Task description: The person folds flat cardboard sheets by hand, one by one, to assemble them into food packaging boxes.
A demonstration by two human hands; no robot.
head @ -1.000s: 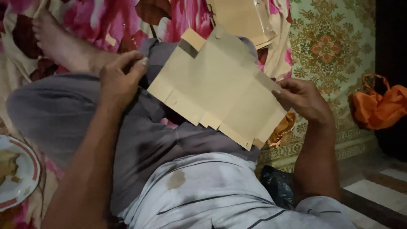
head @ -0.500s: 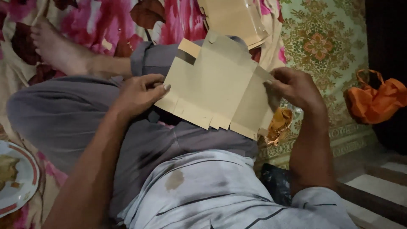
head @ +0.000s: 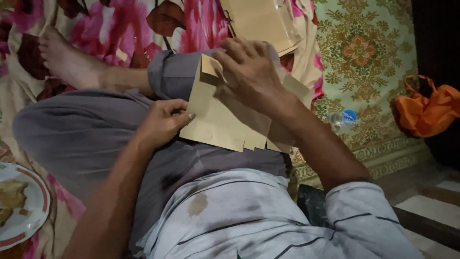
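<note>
Two hands (head: 163, 122) on brown paper sheet (head: 215, 120)

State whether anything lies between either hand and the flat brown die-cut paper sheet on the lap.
Nothing visible does. The left hand pinches the flat brown die-cut paper sheet at its left edge; the right hand presses directly on top.

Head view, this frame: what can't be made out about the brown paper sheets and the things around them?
- Brown paper sheets: middle covered by the right hand; how many layers, unclear.
- Left hand: fingertips tucked at the sheet edge, grip hidden.
- Paper stack: cut off by the top edge.
- Plate: cut off at left; food unclear.
- Orange bag: contents in shadow.
</note>
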